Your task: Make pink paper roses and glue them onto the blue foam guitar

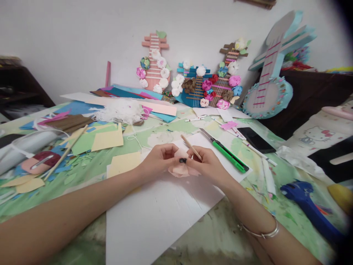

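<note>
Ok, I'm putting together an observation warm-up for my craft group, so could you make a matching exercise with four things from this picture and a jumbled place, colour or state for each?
Things:
1. Pale pink paper
2. Cutter
3. Bracelet
4. Glue gun

Descriptions:
A. On the right forearm
B. Blue
C. Held by the left hand and the right hand
D. Green, with its blade out

Pairs: 1-C, 2-D, 3-A, 4-B

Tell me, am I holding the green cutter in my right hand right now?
No, the green cutter lies on the white board, while your right hand grips a thin stick.
</note>
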A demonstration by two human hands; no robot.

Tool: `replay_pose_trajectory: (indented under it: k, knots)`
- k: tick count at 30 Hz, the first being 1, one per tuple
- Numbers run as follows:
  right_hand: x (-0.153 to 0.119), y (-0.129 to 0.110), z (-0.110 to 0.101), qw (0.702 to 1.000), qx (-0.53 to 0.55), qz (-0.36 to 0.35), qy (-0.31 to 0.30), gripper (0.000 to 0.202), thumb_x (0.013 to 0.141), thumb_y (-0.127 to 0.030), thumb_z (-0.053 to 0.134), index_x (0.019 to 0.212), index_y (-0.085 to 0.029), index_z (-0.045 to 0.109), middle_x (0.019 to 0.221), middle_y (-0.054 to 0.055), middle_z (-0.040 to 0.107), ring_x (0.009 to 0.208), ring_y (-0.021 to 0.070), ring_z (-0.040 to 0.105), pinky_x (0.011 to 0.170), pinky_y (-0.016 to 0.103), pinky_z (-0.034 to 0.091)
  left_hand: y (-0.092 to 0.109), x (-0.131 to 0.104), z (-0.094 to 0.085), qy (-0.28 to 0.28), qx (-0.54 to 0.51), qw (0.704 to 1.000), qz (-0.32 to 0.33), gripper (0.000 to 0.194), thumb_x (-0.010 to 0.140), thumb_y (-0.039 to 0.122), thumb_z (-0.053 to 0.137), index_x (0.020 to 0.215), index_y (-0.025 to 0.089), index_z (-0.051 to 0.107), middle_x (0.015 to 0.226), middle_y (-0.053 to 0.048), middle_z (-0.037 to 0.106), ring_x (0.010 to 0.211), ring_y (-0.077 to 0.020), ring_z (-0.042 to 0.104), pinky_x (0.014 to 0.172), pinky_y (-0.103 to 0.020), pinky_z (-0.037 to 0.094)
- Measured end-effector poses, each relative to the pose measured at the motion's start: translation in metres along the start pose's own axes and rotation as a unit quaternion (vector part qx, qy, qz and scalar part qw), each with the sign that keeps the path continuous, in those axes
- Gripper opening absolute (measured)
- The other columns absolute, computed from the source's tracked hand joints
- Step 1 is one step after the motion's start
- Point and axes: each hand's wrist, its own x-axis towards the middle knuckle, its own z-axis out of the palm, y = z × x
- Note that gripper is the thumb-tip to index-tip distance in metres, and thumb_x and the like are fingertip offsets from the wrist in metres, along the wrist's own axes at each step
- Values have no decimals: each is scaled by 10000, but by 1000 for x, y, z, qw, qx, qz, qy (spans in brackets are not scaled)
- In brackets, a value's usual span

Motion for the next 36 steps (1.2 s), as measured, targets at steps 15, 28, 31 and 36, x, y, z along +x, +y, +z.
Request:
replay_pose_trajectory:
  k: [15,28,31,36]
  knots:
    - [-6,-13,-16,887,-444,-111,65,331,932,-385,334,977,-278,644,804,12,580,720,125,529,561,248,237,7,-3,4,53,25,998,21,199,687,296,716,741,116,650,633,-5,586,566,-87,521,488,-178,402]
    - [-5,-15,-14,860,-493,-109,74,389,934,-413,313,940,-251,666,776,36,598,697,131,529,544,261,210,0,-4,-1,58,9,998,9,281,654,323,745,862,136,711,773,-73,706,687,-177,640,559,-253,497]
    - [-5,-15,-14,860,-495,-104,73,383,932,-414,322,919,-253,670,763,33,595,710,135,533,551,259,214,-2,-4,-2,48,-7,999,19,309,659,313,745,917,144,721,834,-86,719,744,-195,649,606,-275,514]
    - [-6,-15,-14,857,-499,-110,73,390,936,-402,320,892,-235,669,740,38,589,709,139,529,558,261,216,1,-5,-3,54,-28,998,22,256,690,320,718,864,133,742,806,-85,719,719,-176,628,647,-277,494]
